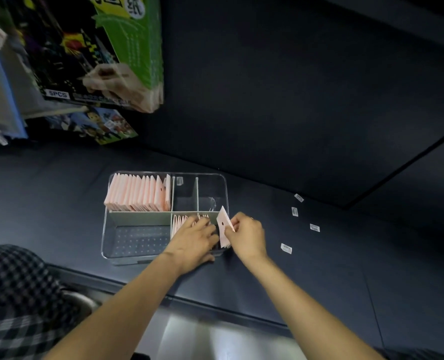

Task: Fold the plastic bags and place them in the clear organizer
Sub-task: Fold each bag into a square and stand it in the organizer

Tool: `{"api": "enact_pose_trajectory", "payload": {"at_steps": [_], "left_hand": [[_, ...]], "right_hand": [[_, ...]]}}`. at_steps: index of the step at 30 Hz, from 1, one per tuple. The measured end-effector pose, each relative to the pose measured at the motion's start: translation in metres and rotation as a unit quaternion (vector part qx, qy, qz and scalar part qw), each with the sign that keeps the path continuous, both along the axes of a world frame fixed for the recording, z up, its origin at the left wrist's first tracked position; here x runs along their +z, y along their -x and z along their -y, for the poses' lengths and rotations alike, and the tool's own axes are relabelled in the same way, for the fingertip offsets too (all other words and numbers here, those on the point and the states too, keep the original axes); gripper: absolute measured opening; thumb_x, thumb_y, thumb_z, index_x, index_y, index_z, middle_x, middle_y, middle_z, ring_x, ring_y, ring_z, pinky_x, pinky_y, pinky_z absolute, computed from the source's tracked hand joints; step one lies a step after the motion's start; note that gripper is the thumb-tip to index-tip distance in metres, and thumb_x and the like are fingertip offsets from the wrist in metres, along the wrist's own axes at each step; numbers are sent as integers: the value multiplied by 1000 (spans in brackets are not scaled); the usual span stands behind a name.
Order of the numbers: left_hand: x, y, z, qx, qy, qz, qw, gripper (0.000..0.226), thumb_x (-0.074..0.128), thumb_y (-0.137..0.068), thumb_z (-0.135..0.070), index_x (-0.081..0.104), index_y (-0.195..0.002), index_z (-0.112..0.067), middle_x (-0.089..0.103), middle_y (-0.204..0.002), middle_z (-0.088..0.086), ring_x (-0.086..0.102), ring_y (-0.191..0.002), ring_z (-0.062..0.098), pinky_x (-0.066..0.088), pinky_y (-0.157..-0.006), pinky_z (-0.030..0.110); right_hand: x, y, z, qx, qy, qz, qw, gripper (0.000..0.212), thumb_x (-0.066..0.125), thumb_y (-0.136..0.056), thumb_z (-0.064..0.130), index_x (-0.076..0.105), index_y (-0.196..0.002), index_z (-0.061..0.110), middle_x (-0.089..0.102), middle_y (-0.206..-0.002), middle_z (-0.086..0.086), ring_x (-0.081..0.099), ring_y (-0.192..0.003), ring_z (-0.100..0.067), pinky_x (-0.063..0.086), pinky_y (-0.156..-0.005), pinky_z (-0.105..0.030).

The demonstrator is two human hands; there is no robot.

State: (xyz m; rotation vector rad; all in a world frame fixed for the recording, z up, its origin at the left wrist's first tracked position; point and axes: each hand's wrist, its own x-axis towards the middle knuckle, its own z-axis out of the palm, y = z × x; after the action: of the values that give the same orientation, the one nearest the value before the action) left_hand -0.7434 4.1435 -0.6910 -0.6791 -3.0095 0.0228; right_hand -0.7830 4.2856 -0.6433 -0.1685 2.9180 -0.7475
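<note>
A clear organizer with grey dividers sits on the dark table. Its back left compartment holds a full row of folded pink bags standing on edge. The front right compartment holds a shorter row of folded pink bags. My left hand lies over that row, its fingers pressing against the bags. My right hand pinches a folded pink bag with a small dark dot, held upright at the right end of that compartment.
Several small white labels lie on the table right of the organizer. Colourful boxed packs hang or stand at the upper left. A checked cloth is at the lower left. The table's front edge runs below my forearms.
</note>
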Motion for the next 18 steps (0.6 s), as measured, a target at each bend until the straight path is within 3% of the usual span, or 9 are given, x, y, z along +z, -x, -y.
{"api": "enact_pose_trajectory", "payload": {"at_steps": [6,8,10,13,16,18], "left_hand": [[6,-11,1,1,-66,-36,997,50,76,-67,-49,65,-104,-17,63,-112,0,60,-103,21,46,-93,34],[5,-15,1,19,-104,-48,993,53,80,-64,-45,66,-106,-15,64,-112,3,62,-103,21,47,-94,34],[3,-18,0,37,-122,-38,991,57,77,-71,-42,62,-118,-13,61,-123,6,58,-114,24,41,-103,36],[-3,-23,0,60,-137,-6,989,61,61,-87,-41,44,-139,-13,42,-146,8,35,-137,24,17,-117,35],[-6,-28,0,84,-154,-1,984,64,52,-92,-45,32,-146,-16,25,-156,5,17,-145,19,-6,-117,30],[-8,-31,0,99,-162,-5,982,64,49,-93,-46,30,-147,-17,21,-157,3,12,-146,18,-12,-115,28]], "right_hand": [[-10,-2,11,27,-79,4,997,20,53,-89,26,64,-98,11,68,-101,-13,61,-97,-34,47,-77,-33],[-13,-4,10,38,-102,-7,994,26,50,-93,32,64,-100,12,68,-101,-14,61,-97,-35,48,-77,-35],[-15,-7,7,41,-107,-28,993,31,47,-95,38,63,-103,12,69,-99,-14,62,-96,-36,48,-75,-36],[-16,-10,2,32,-101,-60,993,28,50,-94,40,61,-103,15,70,-96,-11,63,-92,-35,47,-70,-34],[-17,-10,2,18,-112,-69,991,27,52,-92,42,63,-94,18,69,-94,-6,64,-89,-31,42,-65,-30],[-19,-9,3,20,-130,-64,989,28,53,-91,44,65,-92,19,68,-95,-6,63,-88,-31,40,-65,-30]]}}
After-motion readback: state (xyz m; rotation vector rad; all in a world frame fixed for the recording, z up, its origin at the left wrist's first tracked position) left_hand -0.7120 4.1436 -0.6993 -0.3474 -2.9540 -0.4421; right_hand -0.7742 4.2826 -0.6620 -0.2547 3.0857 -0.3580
